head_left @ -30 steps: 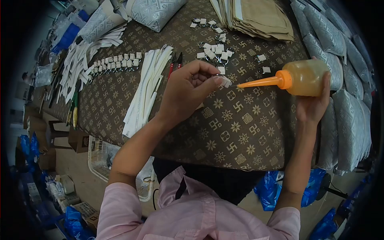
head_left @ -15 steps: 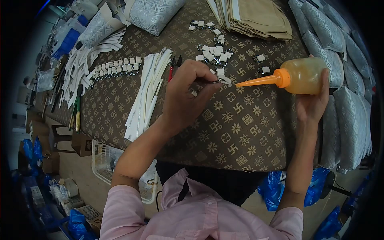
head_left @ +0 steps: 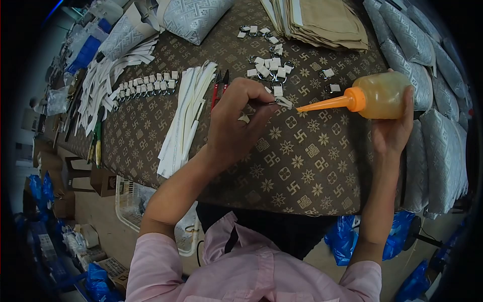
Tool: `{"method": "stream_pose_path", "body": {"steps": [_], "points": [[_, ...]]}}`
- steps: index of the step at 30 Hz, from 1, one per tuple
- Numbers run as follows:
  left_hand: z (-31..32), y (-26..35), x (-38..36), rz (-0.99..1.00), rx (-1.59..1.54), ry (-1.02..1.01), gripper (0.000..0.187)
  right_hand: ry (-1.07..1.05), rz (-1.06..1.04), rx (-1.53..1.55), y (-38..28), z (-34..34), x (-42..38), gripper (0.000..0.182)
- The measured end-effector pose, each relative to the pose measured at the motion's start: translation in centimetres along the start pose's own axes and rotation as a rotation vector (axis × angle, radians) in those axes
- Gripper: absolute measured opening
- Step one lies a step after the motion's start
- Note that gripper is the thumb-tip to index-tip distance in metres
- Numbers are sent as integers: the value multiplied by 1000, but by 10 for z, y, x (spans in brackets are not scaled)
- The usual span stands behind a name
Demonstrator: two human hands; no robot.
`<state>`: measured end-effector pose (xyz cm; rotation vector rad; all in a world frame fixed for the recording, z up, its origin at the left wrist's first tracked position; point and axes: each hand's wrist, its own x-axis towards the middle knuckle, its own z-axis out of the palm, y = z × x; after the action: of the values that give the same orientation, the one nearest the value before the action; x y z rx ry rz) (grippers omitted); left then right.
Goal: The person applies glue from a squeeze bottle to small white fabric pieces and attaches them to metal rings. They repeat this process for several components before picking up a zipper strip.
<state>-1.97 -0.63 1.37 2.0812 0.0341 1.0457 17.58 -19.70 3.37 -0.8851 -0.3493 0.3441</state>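
My left hand (head_left: pixel 239 113) pinches a small metal ring with a white strap tab (head_left: pixel 284 102) over the table, its fingers closed. In my right hand (head_left: pixel 395 128) is a glue bottle (head_left: pixel 382 93) with amber liquid, tilted on its side. Its orange nozzle (head_left: pixel 324 104) points left, the tip just short of the white tab. Behind my left hand lies a cluster of ring-and-tab pieces (head_left: pixel 271 65). Two more such pieces, one a ring with a tab (head_left: pixel 327 73), lie near the nozzle. Red-handled pliers or cutters (head_left: pixel 215 93) are partly hidden by my left hand.
White zipper strips (head_left: pixel 183 121) lie left of my left hand, beside a row of tabbed rings (head_left: pixel 146 84). A stack of tan fabric pieces (head_left: pixel 327 22) is at the back. Silver patterned pouches (head_left: pixel 443 146) line the right edge. The patterned cloth (head_left: pixel 287 176) covers the table.
My left hand has shifted very slightly to the right, with the white tab a little nearer the nozzle tip. The bottle stays almost still.
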Motion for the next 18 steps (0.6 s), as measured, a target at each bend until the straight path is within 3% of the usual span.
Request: {"method": "stream_pose_path", "body": {"steps": [6,18], "points": [[1,-2,-1,10,-23,3,19,-31,107,177,-1,-6,3,44],[1,-4,-1,26,-51,37,18,-60,88,152,-1,-4,3,44]]}}
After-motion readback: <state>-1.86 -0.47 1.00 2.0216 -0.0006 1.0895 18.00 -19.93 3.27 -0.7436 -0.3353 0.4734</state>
